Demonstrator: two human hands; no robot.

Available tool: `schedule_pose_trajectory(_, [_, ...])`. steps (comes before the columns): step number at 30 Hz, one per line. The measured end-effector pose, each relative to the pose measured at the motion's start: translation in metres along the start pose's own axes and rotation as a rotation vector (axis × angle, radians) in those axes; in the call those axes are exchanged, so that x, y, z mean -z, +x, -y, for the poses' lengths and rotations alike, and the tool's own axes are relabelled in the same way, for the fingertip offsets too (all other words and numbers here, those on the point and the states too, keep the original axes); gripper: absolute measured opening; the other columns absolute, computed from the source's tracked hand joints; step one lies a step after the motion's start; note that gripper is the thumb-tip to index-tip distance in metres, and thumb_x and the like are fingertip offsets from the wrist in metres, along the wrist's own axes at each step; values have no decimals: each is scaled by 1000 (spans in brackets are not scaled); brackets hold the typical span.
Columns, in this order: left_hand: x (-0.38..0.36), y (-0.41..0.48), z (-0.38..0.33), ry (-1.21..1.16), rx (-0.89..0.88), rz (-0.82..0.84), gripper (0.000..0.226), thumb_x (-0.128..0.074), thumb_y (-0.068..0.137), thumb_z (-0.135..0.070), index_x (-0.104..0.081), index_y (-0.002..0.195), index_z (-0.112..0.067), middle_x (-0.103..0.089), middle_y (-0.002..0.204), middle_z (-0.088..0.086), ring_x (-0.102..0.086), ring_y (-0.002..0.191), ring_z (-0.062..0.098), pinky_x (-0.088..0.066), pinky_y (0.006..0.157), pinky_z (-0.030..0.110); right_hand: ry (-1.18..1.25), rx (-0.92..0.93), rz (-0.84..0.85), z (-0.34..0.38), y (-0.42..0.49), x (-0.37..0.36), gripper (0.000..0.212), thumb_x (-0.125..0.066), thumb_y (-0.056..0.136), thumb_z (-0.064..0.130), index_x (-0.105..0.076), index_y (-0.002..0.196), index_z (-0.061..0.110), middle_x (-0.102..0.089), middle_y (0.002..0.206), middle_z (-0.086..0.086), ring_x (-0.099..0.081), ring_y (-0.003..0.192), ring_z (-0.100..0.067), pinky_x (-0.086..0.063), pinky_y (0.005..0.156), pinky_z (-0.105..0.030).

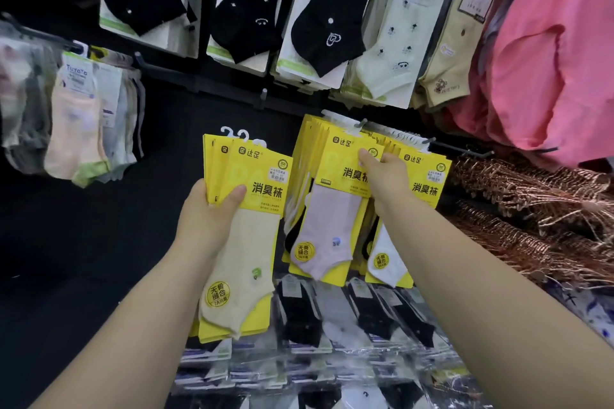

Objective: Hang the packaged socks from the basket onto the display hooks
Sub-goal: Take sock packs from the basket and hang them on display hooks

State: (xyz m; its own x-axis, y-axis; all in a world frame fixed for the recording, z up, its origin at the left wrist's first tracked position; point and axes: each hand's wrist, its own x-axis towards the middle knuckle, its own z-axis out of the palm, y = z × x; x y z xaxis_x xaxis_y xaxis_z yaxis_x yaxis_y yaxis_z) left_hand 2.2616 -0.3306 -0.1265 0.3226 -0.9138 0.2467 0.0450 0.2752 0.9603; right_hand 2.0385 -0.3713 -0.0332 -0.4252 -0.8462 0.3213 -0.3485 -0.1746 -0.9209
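My left hand (212,209) grips a small stack of yellow-carded sock packs (252,236), the front one holding a cream sock, with white hanger hooks at the top. My right hand (382,173) pinches the upper right corner of a yellow pack with a lilac sock (332,219), which hangs with several like packs on a display hook (360,125). Right of it, another row of yellow packs (423,183) with a white sock hangs on a second hook (428,142). No basket is in view.
Black and pale green sock packs (319,26) hang on the row above. Pastel socks (76,129) hang at left beside a bare hook (146,65). Bagged dark socks (332,319) lie below. Pink garments (548,60) and copper-coloured hangers (531,209) crowd the right.
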Motion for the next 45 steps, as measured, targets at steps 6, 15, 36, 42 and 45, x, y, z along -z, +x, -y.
schedule_pose_trajectory(6, [-5, -2, -1, 50, -13, 54, 19, -61, 89, -38, -55, 102, -26, -65, 95, -7, -63, 86, 14, -49, 67, 32, 21, -43, -10, 2, -5, -1, 47, -56, 94, 35, -51, 128, 4, -35, 150, -10, -36, 134, -30, -35, 98, -41])
schedule_pose_trajectory(15, [-5, -9, -12, -3, -32, 99, 21, -60, 90, -37, -55, 105, -24, -65, 94, -8, -62, 83, 10, -44, 58, 27, -108, 40, -67, -11, -32, 6, 54, -64, 89, 31, -38, 127, 2, -50, 116, -12, -49, 94, -23, -42, 66, -28])
schedule_pose_trajectory(36, [33, -1, -2, -264, 98, 215, 36, -71, 82, -26, -54, 114, -26, -72, 102, -3, -72, 86, 14, -55, 69, 30, 265, 29, 533, 8, -83, -56, 36, -67, 82, -4, -50, 101, 21, -68, 106, -10, -66, 93, -24, -55, 80, -39])
schedule_pose_trajectory(42, [32, 0, 2, -92, -22, 102, 27, -71, 82, -29, -52, 95, -41, -67, 99, -13, -65, 89, 5, -49, 67, 25, 161, 195, 364, 21, -90, -73, 6, -69, 84, 31, -64, 81, 31, -63, 96, 15, -62, 81, -8, -52, 64, -20])
schedule_pose_trajectory(45, [32, 1, 1, -91, -46, 93, 26, -71, 83, -27, -52, 95, -41, -68, 96, -15, -65, 84, 1, -47, 63, 21, 222, 123, 340, 27, -88, -77, 10, -70, 83, 26, -68, 74, 26, -68, 85, 9, -63, 83, -11, -52, 69, -25])
